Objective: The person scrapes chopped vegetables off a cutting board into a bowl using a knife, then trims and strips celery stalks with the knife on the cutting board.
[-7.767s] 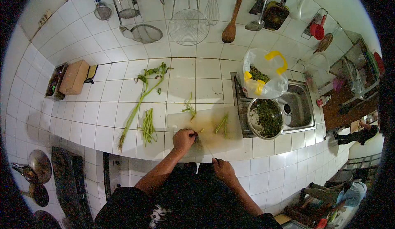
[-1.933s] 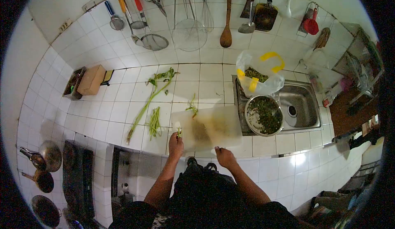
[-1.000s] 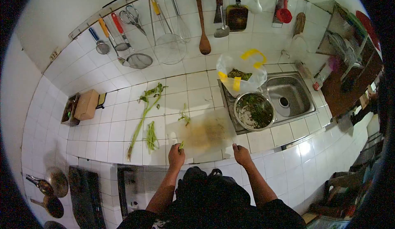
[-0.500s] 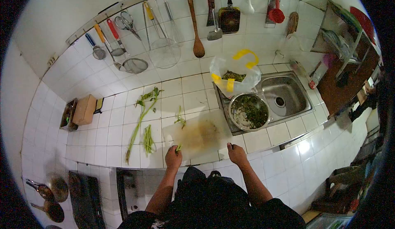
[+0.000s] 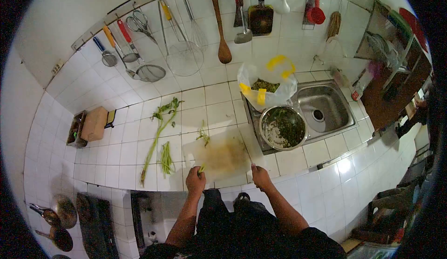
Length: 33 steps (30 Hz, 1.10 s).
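My left hand point(image 5: 195, 181) is closed at the near left corner of a translucent cutting board point(image 5: 223, 154) with a brown-stained middle. A short bit of green stem point(image 5: 201, 169) sticks out of its fingers. At the board's right edge, my right hand point(image 5: 262, 178) is wrapped around a knife point(image 5: 253, 164); the thin blade points away from me and shows only faintly. A small green sprig point(image 5: 203, 135) lies at the board's far left. Left of the board are a bunch of cut stems point(image 5: 166, 159) and a long leafy stalk point(image 5: 158, 138).
A steel bowl of chopped greens point(image 5: 283, 127) stands beside the sink point(image 5: 326, 107), with a plastic bag point(image 5: 265, 87) of greens behind it. A cardboard box point(image 5: 94, 124) sits at the far left. Utensils, including a wooden spoon point(image 5: 224, 52), hang on the tiled wall.
My right hand has moved left with the knife, closer to the board's right edge. My left hand stays almost in place, still holding the green stem.
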Each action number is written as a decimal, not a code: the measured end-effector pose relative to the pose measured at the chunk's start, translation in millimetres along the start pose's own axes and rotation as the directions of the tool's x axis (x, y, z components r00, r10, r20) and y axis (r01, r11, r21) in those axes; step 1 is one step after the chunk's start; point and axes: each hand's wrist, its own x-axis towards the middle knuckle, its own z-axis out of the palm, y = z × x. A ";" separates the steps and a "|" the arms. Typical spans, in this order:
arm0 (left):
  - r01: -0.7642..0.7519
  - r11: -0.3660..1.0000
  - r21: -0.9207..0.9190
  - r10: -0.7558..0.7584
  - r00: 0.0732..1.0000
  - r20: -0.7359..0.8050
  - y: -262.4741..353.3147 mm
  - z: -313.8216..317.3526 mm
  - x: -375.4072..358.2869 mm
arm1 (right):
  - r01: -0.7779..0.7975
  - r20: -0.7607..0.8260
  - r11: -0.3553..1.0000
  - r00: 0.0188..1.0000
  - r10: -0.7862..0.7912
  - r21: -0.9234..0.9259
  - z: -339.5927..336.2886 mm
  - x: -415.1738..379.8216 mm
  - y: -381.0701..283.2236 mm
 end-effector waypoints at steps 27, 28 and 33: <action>0.180 0.951 -0.251 -0.151 0.980 0.128 6.8 -3.9 82.6 | -0.004 0.149 0.997 0.989 0.017 -0.083 -25.0 -23.3 -32.2; 0.198 0.950 -0.241 -0.180 0.979 0.094 -5.7 1.1 86.0 | -0.066 0.159 0.997 0.985 0.073 -0.050 -20.0 -26.4 -29.5; 0.312 0.906 -0.286 -0.320 0.947 0.017 -20.7 0.7 89.1 | -0.136 0.196 0.986 0.974 0.115 0.095 -6.2 -38.3 -17.6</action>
